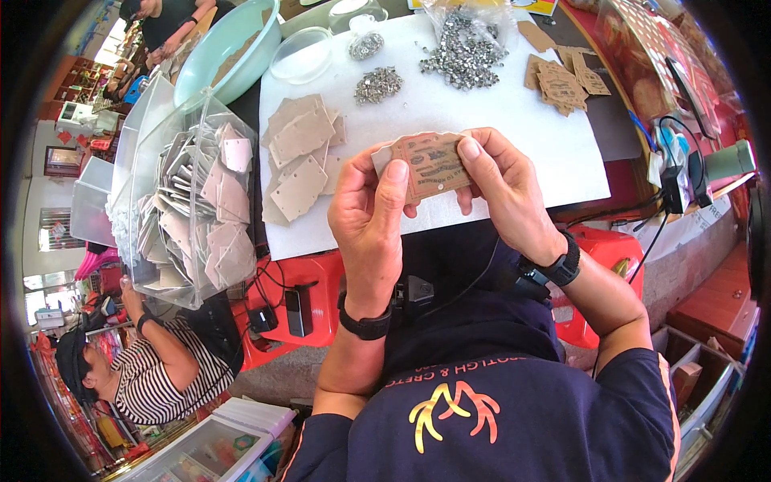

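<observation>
Above the near edge of a white board [554, 153], a brown printed cardboard card [426, 165] with a wavy upper edge is held level between both hands. My left hand [369, 221] pinches its left end, thumb on the printed face. At the other end, my right hand [506, 181] grips it with the thumb near the top corner. The fingers behind the card are mostly hidden. Left of my hands lies a spread of plain grey-brown cards [297, 145] with small holes. Beyond are a small heap of metal fasteners [377, 85] and a larger heap [462, 56].
A clear plastic bin [128, 185] full of cards stands left, with a pale green basin [261, 48] behind it. Printed cards [562, 84] lie far right. Cables and a black adapter [675, 189] sit at the right edge. A person in stripes [169, 361] is at left.
</observation>
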A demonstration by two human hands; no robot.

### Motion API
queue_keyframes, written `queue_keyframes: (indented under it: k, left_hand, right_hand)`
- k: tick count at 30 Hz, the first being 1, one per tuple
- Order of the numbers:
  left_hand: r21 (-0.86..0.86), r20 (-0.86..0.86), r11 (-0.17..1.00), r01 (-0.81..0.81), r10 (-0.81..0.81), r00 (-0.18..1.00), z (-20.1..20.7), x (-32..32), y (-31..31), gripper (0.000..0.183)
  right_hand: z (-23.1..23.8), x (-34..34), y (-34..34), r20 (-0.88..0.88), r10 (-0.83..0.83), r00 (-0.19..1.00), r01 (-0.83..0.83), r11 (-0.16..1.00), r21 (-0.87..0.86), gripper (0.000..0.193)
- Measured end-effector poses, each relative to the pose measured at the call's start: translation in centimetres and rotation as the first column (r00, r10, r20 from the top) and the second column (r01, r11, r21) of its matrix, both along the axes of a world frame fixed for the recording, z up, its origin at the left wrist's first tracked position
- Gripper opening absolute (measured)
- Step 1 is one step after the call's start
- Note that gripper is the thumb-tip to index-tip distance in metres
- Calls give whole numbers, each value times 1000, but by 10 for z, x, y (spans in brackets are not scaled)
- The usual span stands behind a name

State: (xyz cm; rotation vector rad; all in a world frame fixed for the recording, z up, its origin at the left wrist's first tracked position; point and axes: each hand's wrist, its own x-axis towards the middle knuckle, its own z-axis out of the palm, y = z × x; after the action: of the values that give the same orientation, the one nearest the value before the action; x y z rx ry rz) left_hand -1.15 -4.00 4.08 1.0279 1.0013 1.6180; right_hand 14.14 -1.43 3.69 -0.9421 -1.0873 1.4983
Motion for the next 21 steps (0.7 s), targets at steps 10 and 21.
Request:
queue_keyframes:
  k: [10,21]
  left_hand:
    - [10,-6,997,72,-72,997,7,9,1,19]
    - [47,-151,999,-27,34,988,-1,21,4,24]
  right_hand:
    - [-1,4,-6,10,155,988,-155,987,-33,46]
    - [1,-13,-8,-22,33,999,-35,996,-82,39]
